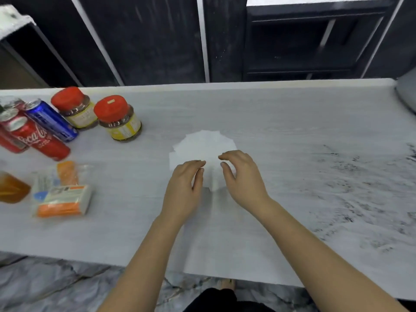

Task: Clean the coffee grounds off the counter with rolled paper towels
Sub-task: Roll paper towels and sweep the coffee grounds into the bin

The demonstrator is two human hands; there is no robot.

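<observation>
- Both forearms reach in from the near edge of the pale grey counter [258, 113], hands meeting mid-counter.
- Left hand [183, 188]: fingers curled, tips on the near-left part of the paper towels [200, 147]. Real pinch or just resting contact, can't tell.
- Right hand [242, 179]: fingers arched and bent, tips at the towels' near-right edge. Can't tell whether it has hold of anything.
- Paper towels: white, fanned stack lying flat on the counter centre, just beyond and partly under both hands.
- Coffee grounds [351, 176]: dark smears and specks across the right side of the counter, well apart from the towels.
- Near left: orange-and-white packet [64, 200] in clear wrap; amber container [12, 188] cut by the left frame edge.
- Further left: red Coca-Cola can [39, 138], blue can [51, 120].
- Behind those: two red-lidded jars [118, 119], yellow labels, side by side.
- Far side: dark cabinets [146, 39] past the counter.
</observation>
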